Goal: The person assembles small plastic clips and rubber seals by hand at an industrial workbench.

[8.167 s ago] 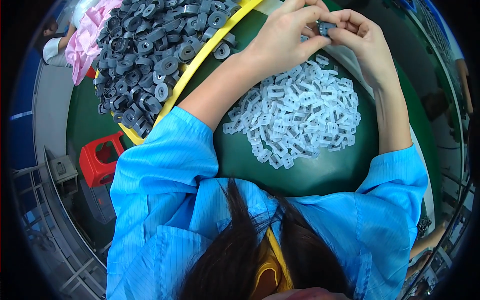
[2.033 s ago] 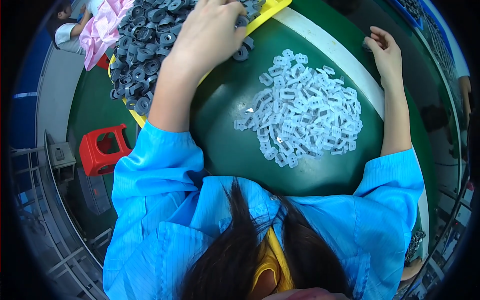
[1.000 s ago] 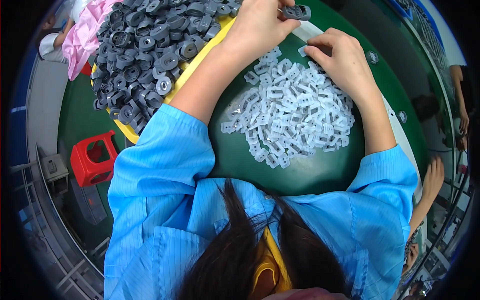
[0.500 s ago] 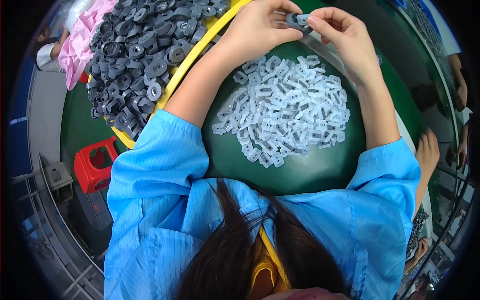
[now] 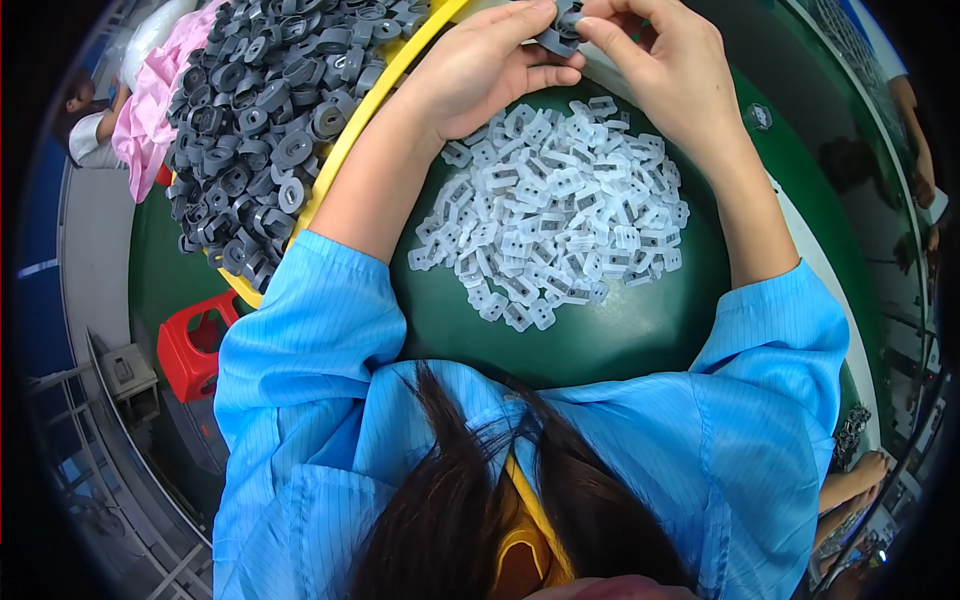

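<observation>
Overhead, both hands (image 5: 590,55) pinch grey part (image 5: 556,30); white clip pile (image 5: 560,215) below, grey parts tray (image 5: 275,120) left.

Factory assembly bench: heaped grey parts (image 5: 270,120), white clips (image 5: 560,215).

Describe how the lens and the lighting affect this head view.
Head view: fisheye bends the yellow tray rim into a curve and leaves black corners; even light, soft sheen on the green table; the white clips are sharp, the gray part between both hands less clear.
</observation>
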The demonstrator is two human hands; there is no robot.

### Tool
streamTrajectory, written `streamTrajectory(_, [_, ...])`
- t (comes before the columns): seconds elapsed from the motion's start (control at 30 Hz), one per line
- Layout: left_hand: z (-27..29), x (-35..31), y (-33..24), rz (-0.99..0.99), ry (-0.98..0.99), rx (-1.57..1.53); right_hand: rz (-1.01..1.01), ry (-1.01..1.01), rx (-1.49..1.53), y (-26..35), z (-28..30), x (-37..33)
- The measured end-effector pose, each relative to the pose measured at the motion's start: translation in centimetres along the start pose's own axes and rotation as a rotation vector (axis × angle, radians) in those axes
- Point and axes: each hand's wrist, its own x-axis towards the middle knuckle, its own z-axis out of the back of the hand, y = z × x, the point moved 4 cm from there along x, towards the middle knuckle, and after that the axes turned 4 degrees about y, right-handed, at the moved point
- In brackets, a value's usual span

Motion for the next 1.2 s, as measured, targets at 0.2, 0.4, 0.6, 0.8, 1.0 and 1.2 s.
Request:
streamTrajectory(0.2, [-0.3, -0.1, -0.1, 0.187, -0.351, 0.044, -0.198, 0.157, 0.184, -0.9, 0.1, 0.1])
streamTrajectory(0.4, [-0.2, -0.1, 0.1, 0.186, -0.341, 0.029, 0.223, -0.08, -0.085, -2.9, -0.2, -0.8])
streamTrajectory(0.6, [0.8, -0.6, 0.8, 0.135, -0.342, -0.259, 0.165, -0.072, 0.017, -2.7, -1.1, -0.5])
streamTrajectory(0.8, [0.6, 0.0, 0.6, 0.167, -0.334, 0.008, 0.034, -0.048, -0.001, -3.8, -0.7, -0.4])
streamTrajectory(1.0, [-0.3, -0.1, 0.6, 0.201, -0.367, 0.079, -0.222, 0.07, 0.501, -5.1, -1.1, -0.1])
streamTrajectory(1.2, [0.2, -0.2, 0.8, 0.263, -0.342, 0.162, -0.335, 0.358, 0.659, -7.2, -0.9, -0.1])
